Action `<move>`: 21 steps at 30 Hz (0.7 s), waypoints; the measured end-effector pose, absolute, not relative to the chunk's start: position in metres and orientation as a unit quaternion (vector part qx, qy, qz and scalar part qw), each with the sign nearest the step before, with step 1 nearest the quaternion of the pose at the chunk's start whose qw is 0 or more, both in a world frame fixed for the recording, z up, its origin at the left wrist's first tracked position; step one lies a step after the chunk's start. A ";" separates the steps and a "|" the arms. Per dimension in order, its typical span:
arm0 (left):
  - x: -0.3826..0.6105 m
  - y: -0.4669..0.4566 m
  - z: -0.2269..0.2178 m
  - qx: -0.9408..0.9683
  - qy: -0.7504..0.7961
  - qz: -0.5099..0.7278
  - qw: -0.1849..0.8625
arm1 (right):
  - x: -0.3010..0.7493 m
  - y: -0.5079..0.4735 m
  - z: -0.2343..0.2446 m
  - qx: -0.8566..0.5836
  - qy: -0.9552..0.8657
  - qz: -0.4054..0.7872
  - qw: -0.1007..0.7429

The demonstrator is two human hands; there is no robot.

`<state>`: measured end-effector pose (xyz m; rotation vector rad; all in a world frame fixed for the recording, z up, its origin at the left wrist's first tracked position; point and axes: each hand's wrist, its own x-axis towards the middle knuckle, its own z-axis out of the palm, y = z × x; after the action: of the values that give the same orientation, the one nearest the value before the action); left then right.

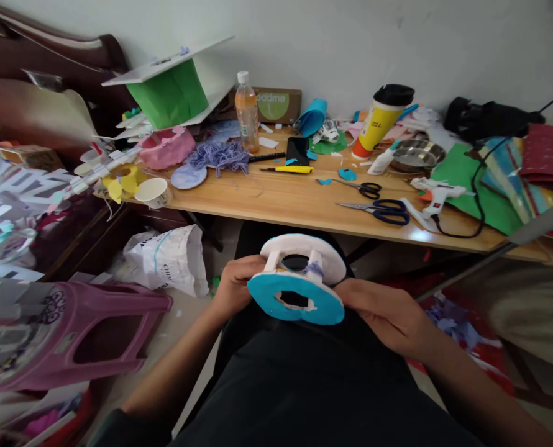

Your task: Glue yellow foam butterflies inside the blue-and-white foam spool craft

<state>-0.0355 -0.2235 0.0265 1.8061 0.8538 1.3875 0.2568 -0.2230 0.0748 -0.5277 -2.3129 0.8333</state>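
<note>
Over my lap I hold a foam craft piece [299, 279]: a blue ring in front and a white ring behind, joined by short white posts, one wrapped in purple yarn. My left hand [232, 285] grips its left side with fingers curled behind it. My right hand [386, 313] holds the right edge, fingers closed against the rim. Both hands are below the near edge of the wooden table [281, 198].
On the table lie two pairs of scissors [379, 210], a white glue gun [437, 195] with black cord, a yellow utility knife [288, 169], a phone [297, 150], a bottle [247, 113], purple yarn [220, 155] and coloured foam sheets [514, 180]. A pink plastic stool [94, 329] lies at left.
</note>
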 end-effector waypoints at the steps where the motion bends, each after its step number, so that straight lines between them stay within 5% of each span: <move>1: -0.034 -0.225 0.027 0.702 0.314 0.539 0.344 | 0.258 -0.223 0.076 -0.189 -0.881 0.304 0.309; 10: -0.020 -0.243 0.028 0.766 0.244 0.581 0.128 | 0.248 -0.234 0.083 -0.191 -0.916 0.007 0.354; 21: -0.019 -0.247 0.037 0.788 0.272 0.539 0.121 | 0.245 -0.233 0.093 -0.154 -0.935 -0.079 0.309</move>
<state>-0.0194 -0.2475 0.0371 2.3021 0.7937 1.5736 0.2448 -0.2334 0.0931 -0.4079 -2.4714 -0.2095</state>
